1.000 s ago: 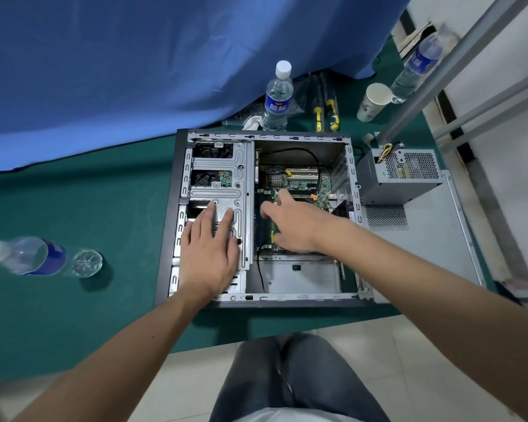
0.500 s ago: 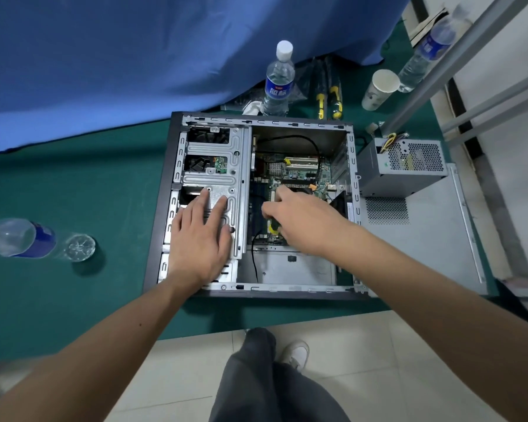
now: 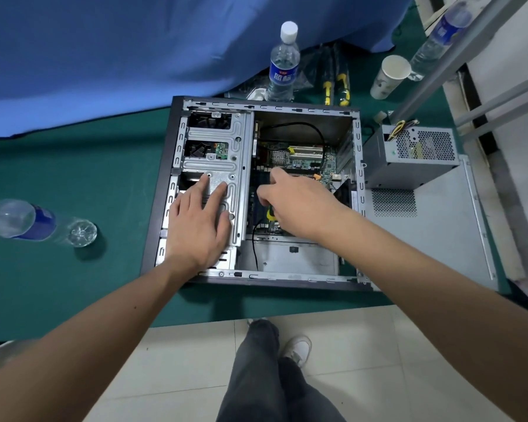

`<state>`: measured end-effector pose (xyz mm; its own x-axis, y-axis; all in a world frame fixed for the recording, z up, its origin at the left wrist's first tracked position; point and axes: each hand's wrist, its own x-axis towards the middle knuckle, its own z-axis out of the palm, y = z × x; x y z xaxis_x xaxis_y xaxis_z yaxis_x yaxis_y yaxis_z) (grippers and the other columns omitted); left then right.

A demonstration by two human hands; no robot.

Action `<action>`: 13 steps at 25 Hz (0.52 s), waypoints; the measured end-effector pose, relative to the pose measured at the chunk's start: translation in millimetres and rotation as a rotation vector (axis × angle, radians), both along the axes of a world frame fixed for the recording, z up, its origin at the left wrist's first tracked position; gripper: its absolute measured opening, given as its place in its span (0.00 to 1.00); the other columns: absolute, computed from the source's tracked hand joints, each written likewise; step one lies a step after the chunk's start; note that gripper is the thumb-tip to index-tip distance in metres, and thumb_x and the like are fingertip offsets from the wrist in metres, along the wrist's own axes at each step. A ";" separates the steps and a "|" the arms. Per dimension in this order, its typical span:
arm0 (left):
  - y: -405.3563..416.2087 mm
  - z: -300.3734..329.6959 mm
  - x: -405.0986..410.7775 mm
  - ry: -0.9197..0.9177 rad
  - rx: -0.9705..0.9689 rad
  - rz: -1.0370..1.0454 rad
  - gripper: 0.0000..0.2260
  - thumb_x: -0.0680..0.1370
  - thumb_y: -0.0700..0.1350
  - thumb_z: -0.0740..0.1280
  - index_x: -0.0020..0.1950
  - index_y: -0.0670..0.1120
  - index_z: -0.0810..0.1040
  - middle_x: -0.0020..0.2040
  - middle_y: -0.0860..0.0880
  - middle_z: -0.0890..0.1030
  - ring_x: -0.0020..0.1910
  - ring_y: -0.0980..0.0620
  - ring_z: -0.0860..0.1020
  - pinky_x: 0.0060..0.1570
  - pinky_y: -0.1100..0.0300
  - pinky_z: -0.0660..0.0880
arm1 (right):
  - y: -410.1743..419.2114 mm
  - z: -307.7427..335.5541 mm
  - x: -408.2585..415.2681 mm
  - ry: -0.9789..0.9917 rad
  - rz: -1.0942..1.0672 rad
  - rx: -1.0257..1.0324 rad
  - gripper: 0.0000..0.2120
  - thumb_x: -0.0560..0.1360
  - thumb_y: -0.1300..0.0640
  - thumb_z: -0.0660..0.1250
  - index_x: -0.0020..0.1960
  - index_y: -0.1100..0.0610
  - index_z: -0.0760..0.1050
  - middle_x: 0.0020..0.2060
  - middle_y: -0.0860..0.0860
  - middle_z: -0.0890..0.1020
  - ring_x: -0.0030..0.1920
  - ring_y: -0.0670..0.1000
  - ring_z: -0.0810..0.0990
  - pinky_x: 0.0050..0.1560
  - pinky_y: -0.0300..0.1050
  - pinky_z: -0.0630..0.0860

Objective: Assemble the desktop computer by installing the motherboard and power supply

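While left hand [image 3: 197, 222] rests flat, right hand [image 3: 297, 201] touches motherboard [image 3: 302, 161]

Under the left fingers [image 3: 209, 190]: drive cage [image 3: 223, 166], bare stamped metal, dull grey sheen. Beside the right fingers [image 3: 276, 175]: motherboard [image 3: 305, 161], green matt board. Right of both: power supply [image 3: 409, 156], grey perforated sheet metal. Counter [image 3: 73, 166]: matt green cloth. Beyond the fingers: clear glossy plastic bottle [image 3: 282, 67], white paper cup [image 3: 389, 76].

L hand [image 3: 197, 226] flat, palm down, fingers [image 3: 218, 193] straight, spread. R hand [image 3: 299, 199] farther right, reaching far, index out, other fingers curled under. Both forearms extended.
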<state>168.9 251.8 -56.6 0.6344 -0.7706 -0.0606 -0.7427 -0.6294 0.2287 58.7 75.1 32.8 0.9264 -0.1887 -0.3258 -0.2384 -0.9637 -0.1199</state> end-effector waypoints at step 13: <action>-0.5 -0.4 0.2 -0.014 -0.008 -0.006 0.23 0.81 0.55 0.51 0.76 0.52 0.63 0.77 0.43 0.61 0.73 0.45 0.61 0.71 0.49 0.55 | 19.9 -10.0 -10.6 -0.059 -0.179 -0.108 0.14 0.84 0.49 0.54 0.56 0.57 0.72 0.38 0.52 0.74 0.29 0.52 0.69 0.26 0.44 0.61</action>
<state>169.1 251.3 -57.0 0.6305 -0.7749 -0.0455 -0.7497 -0.6231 0.2227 48.1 95.1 22.8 0.8918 -0.3828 -0.2414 -0.4027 -0.9146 -0.0373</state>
